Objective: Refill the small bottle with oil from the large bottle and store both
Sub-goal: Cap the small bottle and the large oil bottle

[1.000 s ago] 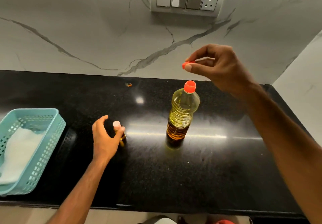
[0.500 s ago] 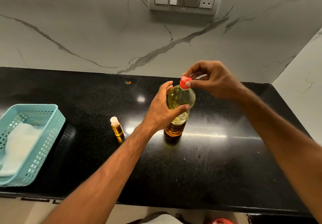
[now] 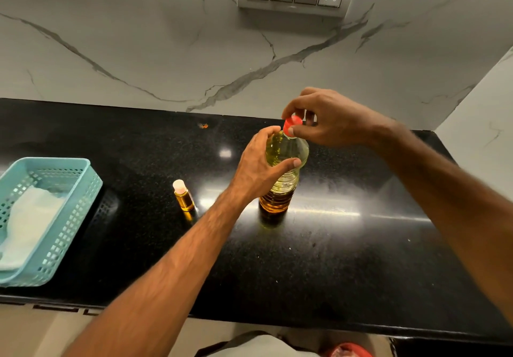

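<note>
basket (image 3: 83, 173) cut off left, bottle neck behind right hand (image 3: 336, 123)

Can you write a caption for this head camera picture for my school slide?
Left hand steadies the large oil bottle while right hand grips its red cap.

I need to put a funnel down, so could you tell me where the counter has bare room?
The widest bare patch lies right of the large bottle, out to the side wall. The front strip along the counter edge is crossed only by the forearms. The gap between basket and small bottle is free. Between the two bottles it is tight, with the left hand there.
</note>
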